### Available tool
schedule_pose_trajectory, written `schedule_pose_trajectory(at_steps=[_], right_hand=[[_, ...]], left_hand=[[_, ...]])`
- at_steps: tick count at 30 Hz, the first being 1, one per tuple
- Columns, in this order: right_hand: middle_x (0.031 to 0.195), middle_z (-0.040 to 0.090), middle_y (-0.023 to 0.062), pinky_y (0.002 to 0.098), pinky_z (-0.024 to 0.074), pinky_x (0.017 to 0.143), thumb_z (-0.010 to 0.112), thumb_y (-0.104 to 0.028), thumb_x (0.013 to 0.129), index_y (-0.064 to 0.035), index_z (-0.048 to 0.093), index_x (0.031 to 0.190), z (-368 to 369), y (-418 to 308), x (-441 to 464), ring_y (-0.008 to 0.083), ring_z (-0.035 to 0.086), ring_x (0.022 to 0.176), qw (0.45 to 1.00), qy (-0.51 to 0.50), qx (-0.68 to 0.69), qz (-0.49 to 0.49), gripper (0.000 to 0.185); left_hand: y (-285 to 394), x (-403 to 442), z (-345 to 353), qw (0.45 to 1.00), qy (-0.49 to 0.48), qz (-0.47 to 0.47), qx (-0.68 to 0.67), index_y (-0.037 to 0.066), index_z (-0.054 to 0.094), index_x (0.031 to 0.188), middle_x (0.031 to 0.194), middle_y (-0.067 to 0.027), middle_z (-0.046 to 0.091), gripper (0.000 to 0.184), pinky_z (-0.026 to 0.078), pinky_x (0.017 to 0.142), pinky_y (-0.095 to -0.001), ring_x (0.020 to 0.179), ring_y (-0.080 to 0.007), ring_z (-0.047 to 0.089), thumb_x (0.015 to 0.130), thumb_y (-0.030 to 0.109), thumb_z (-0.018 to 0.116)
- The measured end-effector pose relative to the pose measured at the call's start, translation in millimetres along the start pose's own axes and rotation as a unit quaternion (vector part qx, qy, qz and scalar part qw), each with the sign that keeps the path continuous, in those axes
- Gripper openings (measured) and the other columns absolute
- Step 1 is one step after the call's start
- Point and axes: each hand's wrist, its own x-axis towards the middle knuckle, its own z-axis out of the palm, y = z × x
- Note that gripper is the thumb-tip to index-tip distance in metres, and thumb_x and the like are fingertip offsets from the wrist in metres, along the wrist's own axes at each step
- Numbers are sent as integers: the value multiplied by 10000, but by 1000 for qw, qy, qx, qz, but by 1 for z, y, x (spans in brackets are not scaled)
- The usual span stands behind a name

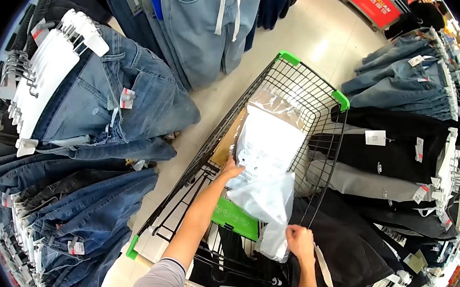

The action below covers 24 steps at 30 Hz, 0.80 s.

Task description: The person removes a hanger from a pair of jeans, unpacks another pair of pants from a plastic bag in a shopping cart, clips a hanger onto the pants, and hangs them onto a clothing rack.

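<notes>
A flat white package in clear plastic [272, 139] is over the basket of a black wire shopping cart [324, 174]. My left hand [231, 168] grips the package's left edge, thumb on top and the other fingers mostly hidden. From its lower end hangs a crumpled, translucent white plastic bag [263, 196], which reaches down past the cart's green seat flap [234, 218]. At the bag's lower right edge my right hand [301, 242] is closed, its curled fingers pinching the plastic. Whether bag and package are one piece I cannot tell.
Blue jeans [119, 88] on white hangers crowd the left, and grey-blue drawstring jeans [203, 19] hang ahead. Black trousers [396, 143] line the right, close to the cart. Pale tiled floor [307, 34] runs ahead toward a red sign [370, 6]. A brown flat piece [224, 143] is inside the cart.
</notes>
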Motion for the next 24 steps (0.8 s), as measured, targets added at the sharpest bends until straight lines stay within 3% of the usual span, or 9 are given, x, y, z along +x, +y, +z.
schedule_pose_trajectory(at_steps=[2, 4, 6, 7, 11, 14, 15, 20, 24], right_hand=[[791, 693, 268, 523, 573, 769, 667, -224, 908, -35, 780, 940, 13, -2, -7, 466, 698, 797, 1000, -17, 12, 16, 223], [796, 689, 278, 523, 566, 753, 659, -224, 928, -29, 775, 958, 13, -5, -12, 470, 697, 817, 999, -22, 41, 18, 229], [789, 686, 280, 520, 559, 732, 652, -221, 942, -19, 764, 978, 18, -7, -12, 468, 695, 803, 995, 25, 86, 47, 234], [716, 667, 259, 483, 529, 626, 653, -192, 952, 14, 748, 1000, 21, 1, -10, 424, 704, 718, 996, 57, 64, 17, 232], [792, 685, 288, 513, 549, 705, 615, -188, 977, 38, 732, 1005, 0, -2, -8, 472, 695, 782, 993, 105, 35, 48, 256], [829, 693, 302, 530, 551, 754, 608, -189, 982, 32, 732, 1035, 0, 8, -5, 489, 692, 833, 985, 150, 23, 77, 259], [861, 697, 315, 538, 552, 785, 608, -190, 980, 28, 731, 1022, 1, 10, -3, 504, 686, 869, 985, 137, 38, 101, 253], [833, 698, 308, 562, 545, 778, 592, -182, 974, 19, 714, 937, 11, 4, 6, 506, 683, 836, 989, 134, 36, 53, 239], [842, 671, 343, 601, 513, 766, 527, -213, 1023, 24, 683, 1049, 30, -11, 27, 534, 663, 865, 970, 185, 155, 30, 285]], left_hand=[[1, -7, -2, 992, -88, -51, 74, 37, 558, 1330, 1407, -225, 595, 527, 469, 1058, -477, 1319, -381, 568, 857, 177, 742], [-2, -12, 1, 983, -131, -19, 125, 43, 566, 1359, 1387, -214, 624, 517, 472, 1059, -486, 1291, -398, 590, 878, 164, 710], [-1, -17, -3, 966, -211, 116, 95, 15, 596, 1276, 1287, -235, 664, 408, 488, 1027, -488, 1232, -434, 612, 902, 160, 671], [20, -39, -16, 971, -201, 122, 56, -10, 613, 1188, 1219, -270, 670, 308, 498, 993, -503, 1186, -460, 617, 918, 136, 634], [69, -82, -47, 960, -137, 225, 95, -52, 628, 1115, 1183, -327, 660, 231, 499, 955, -550, 1137, -480, 622, 922, 63, 573], [136, -107, -85, 946, -157, 241, 151, -52, 627, 1081, 1108, -330, 667, 216, 512, 910, -562, 1070, -504, 638, 900, 41, 554], [145, -117, -87, 947, -122, 259, 148, -48, 629, 1062, 1064, -329, 670, 217, 515, 871, -571, 1024, -522, 642, 880, 26, 535], [201, -175, -149, 936, -92, 303, 153, -46, 618, 1068, 1077, -314, 670, 218, 507, 875, -557, 1040, -511, 633, 885, 16, 515], [226, -243, -230, 933, -8, 349, 86, -15, 587, 1091, 997, -278, 652, 192, 511, 813, -511, 971, -491, 639, 915, -26, 513]])
